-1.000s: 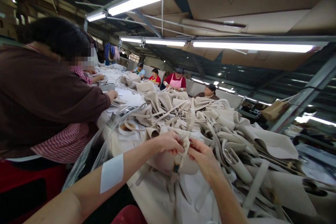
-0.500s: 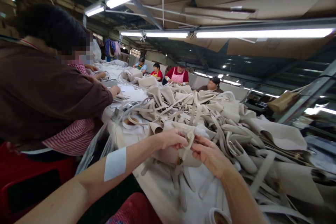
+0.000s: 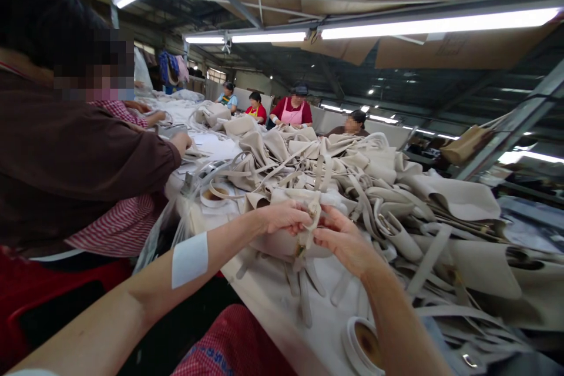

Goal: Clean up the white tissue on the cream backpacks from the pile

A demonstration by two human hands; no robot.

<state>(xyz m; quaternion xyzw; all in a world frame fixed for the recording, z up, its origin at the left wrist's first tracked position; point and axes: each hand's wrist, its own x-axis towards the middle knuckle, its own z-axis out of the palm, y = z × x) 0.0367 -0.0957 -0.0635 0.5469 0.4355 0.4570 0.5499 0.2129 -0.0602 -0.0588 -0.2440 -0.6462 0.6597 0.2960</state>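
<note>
My left hand (image 3: pixel 288 217) is closed, its fingers pinching a light beige strap (image 3: pixel 314 211) with a small metal fitting. From the other side my right hand (image 3: pixel 341 235) grips the same strap between thumb and fingers. The strap belongs with a beige bag (image 3: pixel 275 244) that lies on the table edge under my hands, partly hidden by them. Below it hang several loose strap ends (image 3: pixel 304 299). Another metal piece shows just under my fingers, too small to make out.
A big heap of beige bags and straps (image 3: pixel 291 158) covers the table (image 3: pixel 259 305). One tape roll (image 3: pixel 363 343) lies near my right forearm, another (image 3: pixel 215 194) farther left. A co-worker in a brown top (image 3: pixel 88 170) sits close on my left; several people work across the table.
My view has tilted down and shifted slightly right, so things sit higher and farther left. Both hands stay on the strap with little change in grip.
</note>
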